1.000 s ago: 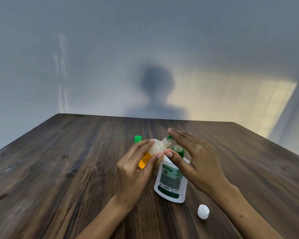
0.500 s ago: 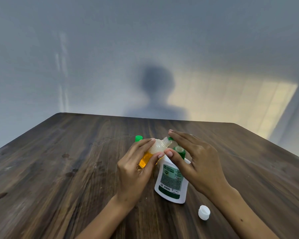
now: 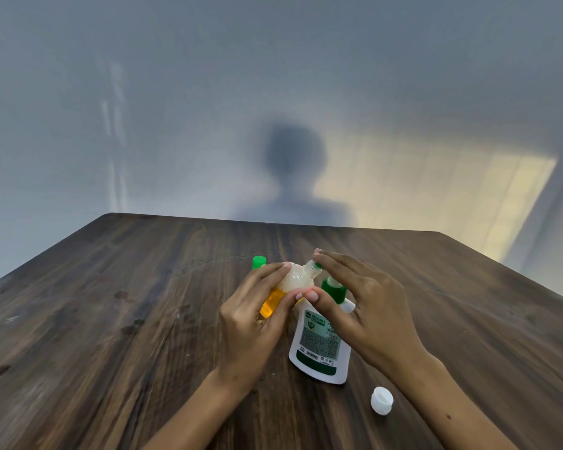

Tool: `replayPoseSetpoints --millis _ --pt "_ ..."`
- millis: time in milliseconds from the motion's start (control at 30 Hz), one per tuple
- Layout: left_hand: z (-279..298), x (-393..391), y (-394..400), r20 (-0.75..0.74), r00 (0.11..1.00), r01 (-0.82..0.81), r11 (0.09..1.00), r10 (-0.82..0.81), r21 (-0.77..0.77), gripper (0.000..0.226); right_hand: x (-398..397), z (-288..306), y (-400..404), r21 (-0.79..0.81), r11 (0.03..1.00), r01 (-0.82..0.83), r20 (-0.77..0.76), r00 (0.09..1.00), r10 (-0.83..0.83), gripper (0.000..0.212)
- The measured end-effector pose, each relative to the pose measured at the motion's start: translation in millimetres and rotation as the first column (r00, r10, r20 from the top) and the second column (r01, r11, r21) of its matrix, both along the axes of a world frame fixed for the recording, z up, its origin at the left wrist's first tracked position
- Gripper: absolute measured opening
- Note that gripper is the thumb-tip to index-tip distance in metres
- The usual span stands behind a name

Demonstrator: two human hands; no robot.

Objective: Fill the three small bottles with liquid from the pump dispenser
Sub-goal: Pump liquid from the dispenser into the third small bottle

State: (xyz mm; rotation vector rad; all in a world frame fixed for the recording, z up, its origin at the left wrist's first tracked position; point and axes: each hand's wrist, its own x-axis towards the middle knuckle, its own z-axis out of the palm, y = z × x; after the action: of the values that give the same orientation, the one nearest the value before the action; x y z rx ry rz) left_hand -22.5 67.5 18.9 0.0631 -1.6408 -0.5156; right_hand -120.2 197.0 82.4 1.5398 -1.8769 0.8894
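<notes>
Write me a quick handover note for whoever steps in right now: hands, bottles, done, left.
Left hand grips a small bottle, tilted, partly filled with orange liquid, neck open towards the pump.
Right hand rests flat over the pump dispenser, fingers straight above the pump head.
Green cap behind the left hand; white cap near the right forearm, both on the table.
Done: this bottle partly filled.
Left: top up, cap. Other two bottles not visible.

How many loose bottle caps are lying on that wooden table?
1 for sure: a small white ribbed plastic cap lying near the table's front, beside the right forearm. A green cap beyond the left hand may sit on a hidden bottle. The hands may hide others.
</notes>
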Motion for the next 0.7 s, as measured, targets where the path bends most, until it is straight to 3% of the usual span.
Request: replayPoseSetpoints --millis 700 --pt "1.2 0.7 1.2 -0.015 1.0 0.003 1.0 -0.002 0.011 0.035 0.7 4.0 1.8 -0.006 1.0 0.001 -0.032 0.999 -0.001 0.077"
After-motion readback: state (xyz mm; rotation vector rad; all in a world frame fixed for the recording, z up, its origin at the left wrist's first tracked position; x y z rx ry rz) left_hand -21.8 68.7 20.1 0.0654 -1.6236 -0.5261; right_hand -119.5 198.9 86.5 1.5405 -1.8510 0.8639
